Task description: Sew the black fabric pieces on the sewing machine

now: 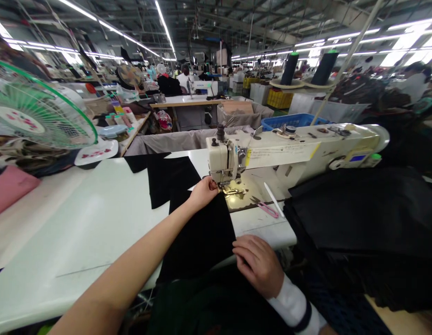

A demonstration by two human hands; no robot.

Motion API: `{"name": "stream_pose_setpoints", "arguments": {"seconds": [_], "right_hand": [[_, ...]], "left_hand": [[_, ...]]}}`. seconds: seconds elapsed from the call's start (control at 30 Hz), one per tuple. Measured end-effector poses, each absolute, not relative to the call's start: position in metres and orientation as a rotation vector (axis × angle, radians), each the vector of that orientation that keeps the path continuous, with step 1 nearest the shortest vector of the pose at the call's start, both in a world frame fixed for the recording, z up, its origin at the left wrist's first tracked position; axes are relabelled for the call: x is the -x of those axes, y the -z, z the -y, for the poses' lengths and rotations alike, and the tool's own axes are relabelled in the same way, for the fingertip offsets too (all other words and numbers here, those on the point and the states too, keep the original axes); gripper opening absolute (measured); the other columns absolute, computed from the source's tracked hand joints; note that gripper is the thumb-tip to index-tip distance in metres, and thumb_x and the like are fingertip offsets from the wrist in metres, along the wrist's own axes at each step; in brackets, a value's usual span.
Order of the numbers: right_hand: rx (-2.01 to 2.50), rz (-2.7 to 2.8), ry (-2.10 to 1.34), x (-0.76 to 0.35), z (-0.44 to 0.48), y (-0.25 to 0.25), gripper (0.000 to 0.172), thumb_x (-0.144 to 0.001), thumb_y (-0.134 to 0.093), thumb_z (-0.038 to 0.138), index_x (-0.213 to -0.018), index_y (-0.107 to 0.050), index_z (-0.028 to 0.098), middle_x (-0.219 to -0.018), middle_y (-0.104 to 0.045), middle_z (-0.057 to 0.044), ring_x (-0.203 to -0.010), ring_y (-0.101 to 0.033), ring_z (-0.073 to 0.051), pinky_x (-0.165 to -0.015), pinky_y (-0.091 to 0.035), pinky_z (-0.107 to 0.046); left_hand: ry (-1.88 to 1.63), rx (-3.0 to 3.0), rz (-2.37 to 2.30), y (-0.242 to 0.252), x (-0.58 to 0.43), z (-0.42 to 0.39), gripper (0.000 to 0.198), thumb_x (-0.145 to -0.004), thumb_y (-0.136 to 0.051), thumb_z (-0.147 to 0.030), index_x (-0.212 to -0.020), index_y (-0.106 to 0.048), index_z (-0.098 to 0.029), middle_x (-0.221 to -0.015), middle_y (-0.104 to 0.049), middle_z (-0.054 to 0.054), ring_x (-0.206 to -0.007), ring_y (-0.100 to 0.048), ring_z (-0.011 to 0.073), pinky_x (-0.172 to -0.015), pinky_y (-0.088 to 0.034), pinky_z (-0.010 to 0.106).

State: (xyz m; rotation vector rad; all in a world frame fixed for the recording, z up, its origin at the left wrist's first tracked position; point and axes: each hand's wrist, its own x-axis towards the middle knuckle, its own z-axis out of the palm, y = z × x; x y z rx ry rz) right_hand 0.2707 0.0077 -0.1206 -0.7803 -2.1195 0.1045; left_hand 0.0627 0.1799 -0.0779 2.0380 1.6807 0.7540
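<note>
While the flat black cloth (200,237) lies before the cream metal sewing machine (294,141), the left hand (203,193) bunches its fingers beside the machine's left end, whether clamped I cannot tell; the right hand (259,265), fingers loosely parted, touches the cloth's edge, best guided lightly and evenly.

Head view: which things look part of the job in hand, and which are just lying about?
Seemingly in the job:
black fabric, left hand at its far end, right hand at its right edge
sewing machine, by the left hand

Apparently just lying about:
pink-handled snips and white stick, untouched
pink cloth, at the view's left edge
blue basket, behind the machine
</note>
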Motion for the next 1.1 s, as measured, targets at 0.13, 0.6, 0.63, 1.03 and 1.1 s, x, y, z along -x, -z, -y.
{"name": "stream_pose_setpoints", "arguments": {"seconds": [0.13, 0.6, 0.63, 1.03, 1.1], "right_hand": [[0.714, 2.2, -0.077, -0.28, -0.006, 0.122, 0.033, -0.089, -0.051, 0.004, -0.118, -0.062, 0.015, -0.113, -0.071, -0.009, -0.109, -0.063, -0.022, -0.098, -0.052, -0.046], [0.828, 2.211, -0.136, -0.267, -0.041, 0.107, 0.034, -0.09, -0.053, 0.009, -0.118, -0.066, 0.021, -0.111, -0.071, -0.006, -0.107, -0.059, -0.024, -0.104, -0.042, -0.052], [0.848, 2.22, -0.129, -0.265, -0.046, 0.106, 0.032, -0.089, -0.054, 0.009, -0.116, -0.067, 0.021, -0.111, -0.07, -0.006, -0.107, -0.058, -0.024, -0.105, -0.041, -0.052], [1.113, 2.32, -0.014, -0.247, -0.106, 0.098, 0.019, -0.09, -0.059, 0.015, -0.097, -0.076, 0.022, -0.096, -0.063, -0.007, -0.097, -0.051, -0.024, -0.093, -0.041, -0.041], [1.139, 2.325, -0.007, -0.243, -0.115, 0.097, 0.019, -0.089, -0.06, 0.015, -0.097, -0.076, 0.022, -0.097, -0.064, -0.007, -0.097, -0.052, -0.024, -0.091, -0.04, -0.041]], "left_hand": [[-0.775, -2.162, -1.753, 0.062, -0.072, -0.134, 0.013, -0.079, -0.066, -0.014, -0.089, -0.058, -0.016, -0.097, -0.062, 0.01, -0.099, -0.058, 0.0264, -0.091, -0.046, 0.041], [-0.469, -2.871, -0.882, 0.081, -0.051, -0.042, 0.032, -0.09, -0.047, -0.01, -0.12, -0.06, -0.012, -0.119, -0.065, 0.013, -0.113, -0.059, 0.0239, -0.1, -0.053, 0.04], [-0.489, -2.862, -0.875, 0.079, -0.051, -0.049, 0.03, -0.092, -0.045, -0.01, -0.118, -0.061, -0.013, -0.116, -0.066, 0.012, -0.111, -0.06, 0.0229, -0.098, -0.054, 0.039], [-0.599, -2.839, -0.974, 0.08, -0.041, -0.109, 0.024, -0.094, -0.048, -0.012, -0.107, -0.069, -0.013, -0.109, -0.068, 0.01, -0.104, -0.061, 0.022, -0.093, -0.055, 0.037], [-0.601, -2.831, -1.004, 0.081, -0.04, -0.119, 0.025, -0.094, -0.048, -0.011, -0.105, -0.07, -0.012, -0.109, -0.069, 0.011, -0.104, -0.062, 0.0219, -0.093, -0.055, 0.037]]}}
